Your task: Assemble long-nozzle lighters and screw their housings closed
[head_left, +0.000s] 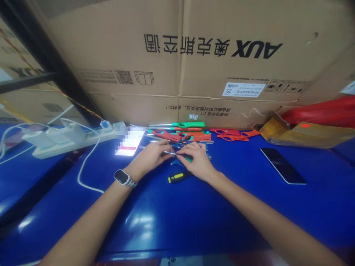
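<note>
My left hand (155,153) is closed around a thin metal tube (169,153) held over the middle of the blue table. At the tube's right end, the thumb and finger of my right hand (195,157) pinch it; the exact contact is too small to make out. Beneath my right fingers a green piece (189,159) and a blue lighter part (176,162) partly show. Just in front lies a short black and yellow screwdriver handle (176,178). Behind my hands are long-necked lighters, among them a green lighter (191,124) and an orange lighter (198,137).
Red and orange lighter shells (233,136) lie farther right, beside an opened carton (310,135). A dark phone (283,166) rests at right, a lit phone (129,142) at left. A white power strip (47,150) trails cables. A large cardboard box (208,85) stands behind.
</note>
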A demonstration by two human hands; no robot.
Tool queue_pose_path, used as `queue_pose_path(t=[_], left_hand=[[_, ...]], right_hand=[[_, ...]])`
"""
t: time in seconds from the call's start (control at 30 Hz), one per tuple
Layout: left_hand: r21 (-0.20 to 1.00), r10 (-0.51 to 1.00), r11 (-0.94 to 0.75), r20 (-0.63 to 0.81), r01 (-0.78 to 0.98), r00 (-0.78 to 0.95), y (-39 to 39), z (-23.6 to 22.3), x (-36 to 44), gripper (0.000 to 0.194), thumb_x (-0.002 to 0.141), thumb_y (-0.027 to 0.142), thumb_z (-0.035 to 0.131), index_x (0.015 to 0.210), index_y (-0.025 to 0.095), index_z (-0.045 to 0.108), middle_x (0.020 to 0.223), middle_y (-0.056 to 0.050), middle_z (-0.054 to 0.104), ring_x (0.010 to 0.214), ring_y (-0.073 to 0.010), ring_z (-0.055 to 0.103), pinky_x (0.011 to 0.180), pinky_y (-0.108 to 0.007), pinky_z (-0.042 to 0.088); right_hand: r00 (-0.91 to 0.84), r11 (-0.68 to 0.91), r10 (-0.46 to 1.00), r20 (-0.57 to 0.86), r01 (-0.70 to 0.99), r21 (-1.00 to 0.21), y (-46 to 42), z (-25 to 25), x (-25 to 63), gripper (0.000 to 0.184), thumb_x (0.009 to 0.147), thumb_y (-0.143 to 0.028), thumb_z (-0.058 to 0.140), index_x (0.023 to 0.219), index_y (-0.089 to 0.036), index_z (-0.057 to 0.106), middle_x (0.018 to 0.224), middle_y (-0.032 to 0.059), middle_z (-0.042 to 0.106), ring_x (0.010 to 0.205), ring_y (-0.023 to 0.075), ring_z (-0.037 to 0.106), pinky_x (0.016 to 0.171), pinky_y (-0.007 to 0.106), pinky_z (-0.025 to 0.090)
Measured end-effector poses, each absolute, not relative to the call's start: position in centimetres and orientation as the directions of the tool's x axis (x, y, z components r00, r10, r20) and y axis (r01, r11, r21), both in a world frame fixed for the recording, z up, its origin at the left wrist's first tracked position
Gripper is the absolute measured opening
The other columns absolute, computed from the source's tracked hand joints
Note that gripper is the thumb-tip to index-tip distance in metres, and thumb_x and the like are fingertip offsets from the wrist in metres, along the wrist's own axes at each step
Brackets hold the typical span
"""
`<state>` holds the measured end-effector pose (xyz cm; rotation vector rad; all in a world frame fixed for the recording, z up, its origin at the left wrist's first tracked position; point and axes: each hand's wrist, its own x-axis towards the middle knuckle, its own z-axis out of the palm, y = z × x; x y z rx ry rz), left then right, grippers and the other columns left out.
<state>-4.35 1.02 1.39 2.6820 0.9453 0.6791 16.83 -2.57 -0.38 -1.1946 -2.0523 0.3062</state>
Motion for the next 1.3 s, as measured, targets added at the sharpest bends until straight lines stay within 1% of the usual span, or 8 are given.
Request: queue_pose_path(t=[0.2, 0.43, 0.73, 0.9, 1.0, 1.1, 1.2, 1.3], left_hand=[[0.360, 0.592, -0.805, 0.447, 0.470, 0.671, 1.2, 1.1, -4.4, 0.010, 0.094, 0.022, 0.060, 0.094, 0.017, 0.068, 0.091, -0.005, 0.063, 0.086, -0.0181, 0.063, 0.078, -0.029, 0.050], [0.352, 0.599, -0.800, 0.439, 0.485, 0.670, 1.0, 1.3, -4.2, 0.011, 0.094, 0.023, 0.060, 0.091, 0.016, 0.068, 0.088, -0.005, 0.062, 0.082, -0.0180, 0.062, 0.075, -0.029, 0.050], [0.356, 0.595, -0.803, 0.449, 0.477, 0.666, 1.0, 1.3, -4.3, 0.007, 0.092, 0.020, 0.062, 0.092, 0.017, 0.069, 0.089, -0.004, 0.062, 0.083, -0.0177, 0.062, 0.076, -0.029, 0.050], [0.376, 0.609, -0.793, 0.446, 0.480, 0.656, 1.0, 1.2, -4.0, 0.010, 0.093, 0.021, 0.061, 0.092, 0.017, 0.069, 0.087, -0.004, 0.061, 0.081, -0.0171, 0.062, 0.075, -0.029, 0.050], [0.402, 0.643, -0.765, 0.449, 0.503, 0.620, 0.8, 1.3, -3.8, 0.010, 0.093, 0.022, 0.061, 0.090, 0.016, 0.070, 0.087, -0.004, 0.060, 0.079, -0.0166, 0.061, 0.072, -0.028, 0.049], [0.430, 0.687, -0.727, 0.467, 0.535, 0.557, 0.5, 1.6, -3.5, 0.011, 0.092, 0.022, 0.061, 0.088, 0.016, 0.070, 0.084, -0.004, 0.060, 0.075, -0.0160, 0.059, 0.069, -0.027, 0.048], [0.459, 0.721, -0.692, 0.462, 0.557, 0.516, 0.2, 1.9, -3.3, 0.010, 0.091, 0.019, 0.062, 0.086, 0.015, 0.070, 0.084, -0.004, 0.060, 0.075, -0.0164, 0.060, 0.069, -0.027, 0.047], [0.462, 0.732, -0.681, 0.444, 0.568, 0.516, 0.3, 2.2, -3.4, 0.009, 0.090, 0.018, 0.063, 0.087, 0.015, 0.071, 0.083, -0.004, 0.061, 0.075, -0.0163, 0.060, 0.068, -0.027, 0.046]], right_hand=[[-0.289, 0.552, 0.816, 0.500, 0.647, -0.526, -2.7, -0.4, 16.9, 0.010, 0.090, -0.023, 0.068, 0.094, -0.026, 0.076, 0.097, -0.0003, 0.077, 0.097, 0.0208, 0.061, 0.090, 0.041, 0.029], [-0.243, 0.513, 0.839, 0.486, 0.647, -0.563, -2.7, -0.2, 16.9, 0.006, 0.087, -0.025, 0.071, 0.087, -0.027, 0.077, 0.091, -0.0008, 0.077, 0.095, 0.0215, 0.062, 0.092, 0.043, 0.030], [-0.266, 0.546, 0.797, 0.543, 0.701, -0.459, -3.4, 0.4, 16.3, 0.008, 0.086, -0.021, 0.070, 0.082, -0.024, 0.076, 0.089, -0.0001, 0.078, 0.099, 0.0226, 0.062, 0.096, 0.046, 0.025], [-0.247, 0.526, 0.810, 0.531, 0.706, -0.474, -3.4, 0.4, 16.1, 0.011, 0.088, -0.021, 0.068, 0.081, -0.025, 0.076, 0.088, -0.0008, 0.078, 0.097, 0.0205, 0.062, 0.096, 0.044, 0.026], [-0.238, 0.511, 0.824, 0.515, 0.705, -0.492, -3.6, 0.3, 15.9, 0.012, 0.090, -0.023, 0.065, 0.086, -0.026, 0.076, 0.092, 0.0000, 0.077, 0.100, 0.0212, 0.062, 0.097, 0.045, 0.027], [-0.265, 0.518, 0.828, 0.494, 0.699, -0.493, -4.2, 0.3, 15.6, 0.017, 0.093, -0.023, 0.060, 0.098, -0.027, 0.075, 0.106, 0.0027, 0.076, 0.111, 0.0239, 0.058, 0.099, 0.047, 0.028], [-0.318, 0.539, 0.827, 0.464, 0.686, -0.489, -4.8, 0.3, 15.2, 0.027, 0.089, -0.016, 0.057, 0.110, -0.023, 0.072, 0.124, 0.0069, 0.068, 0.124, 0.0262, 0.050, 0.099, 0.047, 0.031], [-0.353, 0.555, 0.823, 0.445, 0.667, -0.497, -5.0, 0.4, 15.1, 0.034, 0.085, -0.012, 0.055, 0.113, -0.023, 0.071, 0.128, 0.0084, 0.064, 0.127, 0.0261, 0.049, 0.101, 0.047, 0.032]])
